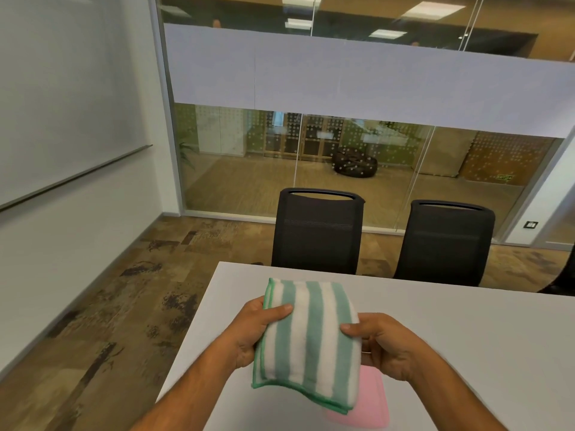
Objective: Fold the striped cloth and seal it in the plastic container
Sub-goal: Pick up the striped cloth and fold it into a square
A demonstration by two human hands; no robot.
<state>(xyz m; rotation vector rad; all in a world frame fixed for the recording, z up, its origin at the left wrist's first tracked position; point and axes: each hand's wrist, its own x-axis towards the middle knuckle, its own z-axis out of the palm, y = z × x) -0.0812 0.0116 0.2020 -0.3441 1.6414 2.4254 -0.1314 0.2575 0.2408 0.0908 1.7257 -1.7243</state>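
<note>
The green and white striped cloth (306,343) is folded into a thick rectangle and held above the white table (451,337). My left hand (258,331) grips its left edge, thumb on top. On the right edge my right hand (382,343) pinches it, thumb on the upper face. Under the cloth a pink object (370,402) lies on the table, mostly hidden; whether it is the plastic container or its lid I cannot tell.
Two black office chairs (317,234) (445,244) stand at the table's far edge. A glass wall runs behind them. The table's left edge drops to a patterned brown floor (124,306); a whiteboard (62,104) hangs on the left wall.
</note>
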